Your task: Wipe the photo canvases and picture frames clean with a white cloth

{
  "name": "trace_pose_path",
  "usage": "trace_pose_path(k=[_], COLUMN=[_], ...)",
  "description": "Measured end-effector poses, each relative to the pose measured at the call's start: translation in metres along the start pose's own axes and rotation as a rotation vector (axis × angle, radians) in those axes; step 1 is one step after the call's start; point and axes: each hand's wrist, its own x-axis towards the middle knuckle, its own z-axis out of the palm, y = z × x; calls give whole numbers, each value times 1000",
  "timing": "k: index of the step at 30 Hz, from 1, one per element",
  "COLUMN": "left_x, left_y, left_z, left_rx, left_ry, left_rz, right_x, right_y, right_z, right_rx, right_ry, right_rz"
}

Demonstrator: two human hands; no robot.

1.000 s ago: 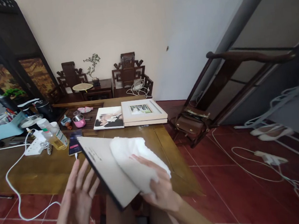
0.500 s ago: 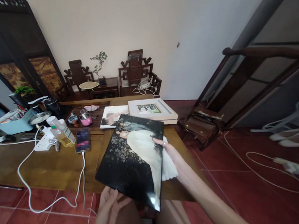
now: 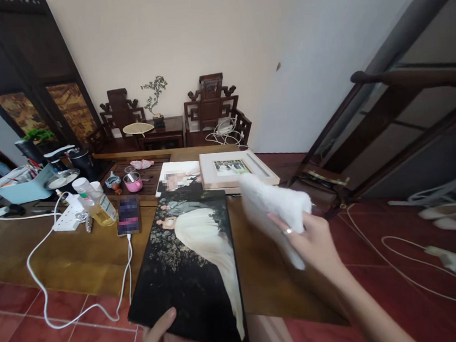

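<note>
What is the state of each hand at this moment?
Left hand: holding the photo, thumb on top.
Right hand: closed on the cloth.

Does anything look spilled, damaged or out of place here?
No spill or damage shows. The white charging cable sags over the near edge of the table, and a tangle of white cord lies on a chair at the back; both look untidy. The held photo panel and white cloth look ordinary.

Hands (image 3: 314,241) hold a photo panel (image 3: 189,270) and cloth (image 3: 268,202).
</note>
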Motion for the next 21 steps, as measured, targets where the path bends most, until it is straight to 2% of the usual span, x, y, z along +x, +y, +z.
trace_pose_path(k=[2, 4, 7, 10, 13, 14, 16, 20, 21], left_x=[0, 4, 13, 20, 23, 23, 23, 27, 28], left_y=[5, 6, 3, -2, -1, 0, 2, 1, 0], left_z=[0, -1, -5, -10, -10, -8, -4, -1, -1], left_rx=[34, 27, 12, 7, -4, -7, -13, -8, -3], left_ry=[11, 3, 47, 83, 88, 87, 80, 88, 90], left_rz=[-9, -15, 22, 26, 20, 13, 0, 31, 39], right_x=[-7, -19, -39, -45, -20, -5, 33, 110, 124], right_y=[7, 14, 17, 4, -20, -26, -37, -45, -45], right_z=[-6, -2, 6, 2, 4, 12, 42, 136, 160], right_rx=[-241, -366, -443, -440, -371, -358, -416, -736, -760], right_ry=[-166, -339, -528, -658, -603, -554, -516, -690, -714], right_rz=[-312, -494, -581, -597, -610, -613, -592, -572, -578])
